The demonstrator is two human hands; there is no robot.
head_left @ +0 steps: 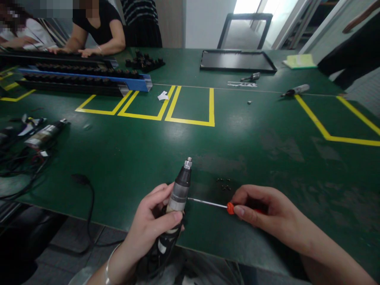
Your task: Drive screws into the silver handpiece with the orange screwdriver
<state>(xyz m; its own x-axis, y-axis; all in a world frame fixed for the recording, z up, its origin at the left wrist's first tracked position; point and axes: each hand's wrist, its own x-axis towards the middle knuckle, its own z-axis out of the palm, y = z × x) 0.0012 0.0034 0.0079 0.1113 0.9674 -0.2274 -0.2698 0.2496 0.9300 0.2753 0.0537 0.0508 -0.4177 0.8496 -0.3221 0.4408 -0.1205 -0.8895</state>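
My left hand (156, 217) is wrapped round an electric screwdriver (178, 198), whose metal tip points up and away from me. In my right hand (261, 206) is the orange-red handle of a hand screwdriver (230, 208). Its thin shaft points left and its end reaches the side of the electric tool; whether they touch is unclear. Several small dark screws (224, 184) lie on the green table (142, 158), just beyond the thin shaft.
Black and blue long rails (139, 82) lie at the back left, near a person's hands. Another electric screwdriver (46, 134) and cables lie at the left. A black tray (237, 61), two tools and a yellow-green pad (299, 61) are farther back.
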